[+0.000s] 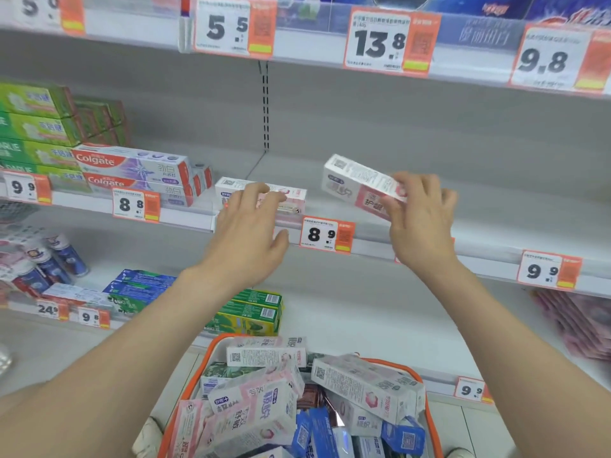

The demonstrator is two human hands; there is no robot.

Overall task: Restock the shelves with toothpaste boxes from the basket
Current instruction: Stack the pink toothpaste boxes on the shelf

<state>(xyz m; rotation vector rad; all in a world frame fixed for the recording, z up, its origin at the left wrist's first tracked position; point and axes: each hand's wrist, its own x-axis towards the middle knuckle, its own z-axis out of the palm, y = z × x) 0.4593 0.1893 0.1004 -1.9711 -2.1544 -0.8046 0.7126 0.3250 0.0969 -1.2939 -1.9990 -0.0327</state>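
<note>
Evidently making room, the left hand (246, 223) rests spread and empty on the shelved box (294, 197); right of it, the right hand (421, 214) pinches another box (358, 185), tilted for placing.

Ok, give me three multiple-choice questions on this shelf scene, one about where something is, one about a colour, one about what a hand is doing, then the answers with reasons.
1. Where is the basket?
A. On the top shelf
B. Below the hands, in front of the shelves
C. Left of the Colgate boxes

2. What colour is the basket's rim?
A. Orange
B. Green
C. Black

3. What is the right hand doing?
A. Resting empty on the shelf
B. Reaching into the basket
C. Holding a pink and white box tilted above the shelf

Answers: 1 B, it sits at the bottom of the view under both arms. 2 A, the rim edge is orange. 3 C, its fingers grip the box's near end.
</note>
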